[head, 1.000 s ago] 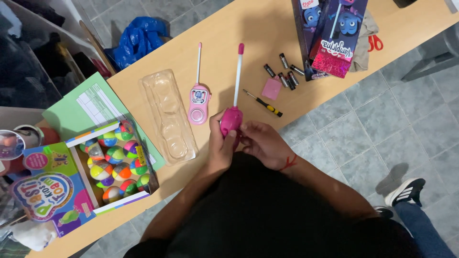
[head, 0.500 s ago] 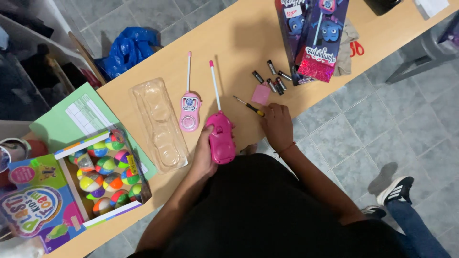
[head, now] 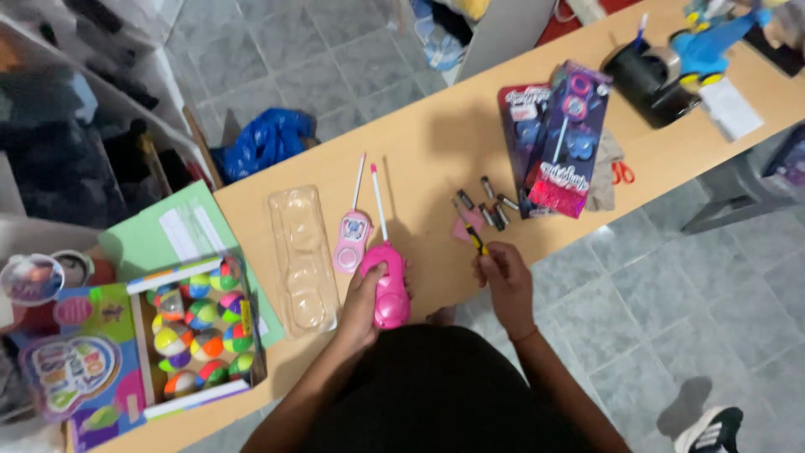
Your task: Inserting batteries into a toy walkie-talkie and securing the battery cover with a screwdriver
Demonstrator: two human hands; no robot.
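My left hand [head: 362,304] grips a bright pink toy walkie-talkie [head: 391,285] with a long thin antenna, held flat near the front edge of the wooden table [head: 436,151]. My right hand [head: 505,277] is closed on a small yellow-and-black screwdriver [head: 471,235], its tip pointing up the table toward a small pink cover piece [head: 466,225] and several loose batteries [head: 490,205]. A second, paler pink walkie-talkie [head: 350,239] lies just left of the one I hold.
An empty clear plastic blister tray [head: 300,256] lies left of the toys. A box of multicoloured balls [head: 197,327] and a green sheet [head: 168,235] sit at far left. Two purple toy packages [head: 553,138], red scissors [head: 622,173] and a black cup [head: 641,80] are right.
My right hand left the walkie-talkie, reached to the batteries and picked up the screwdriver. My left hand laid the walkie-talkie flatter on the table. The camera view shifted.
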